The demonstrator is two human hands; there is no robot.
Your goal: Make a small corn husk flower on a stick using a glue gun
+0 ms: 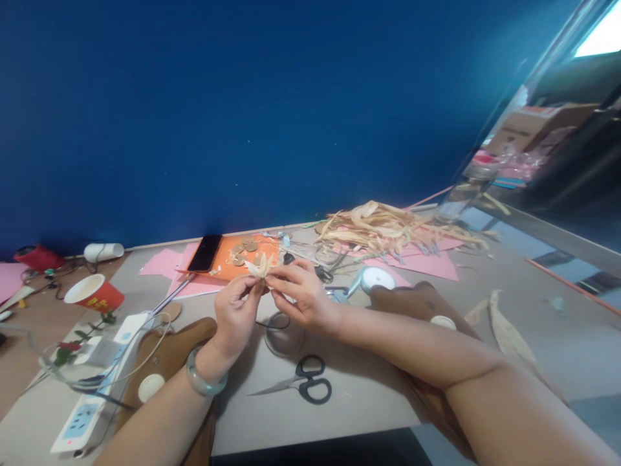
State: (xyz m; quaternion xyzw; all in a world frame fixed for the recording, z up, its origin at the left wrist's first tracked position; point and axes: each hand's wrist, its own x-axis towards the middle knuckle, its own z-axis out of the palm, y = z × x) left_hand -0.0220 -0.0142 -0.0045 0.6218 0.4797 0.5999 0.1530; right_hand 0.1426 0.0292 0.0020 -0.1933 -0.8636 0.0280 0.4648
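A small pale flower shape of dried husk (262, 265) stands between my two hands over the desk. My left hand (237, 304), with a jade-like bangle on its wrist, pinches the base between thumb and fingers. From the right side, my right hand (305, 294) closes its fingertips on the same base; the exact contact is partly hidden. Below the hands lie black-handled scissors (310, 380), blades pointing left, and a clear round ring or roll (284, 334). Just behind the flower is an orange sheet (228, 259) with several small tan discs on it.
Dried corn husks (383, 226) are heaped on pink paper at the back right. A phone (205, 253) rests on the orange sheet. At left are a red paper cup (94, 294), a power strip (99, 388) and cables. A white-and-blue tape roll (377, 278) lies right.
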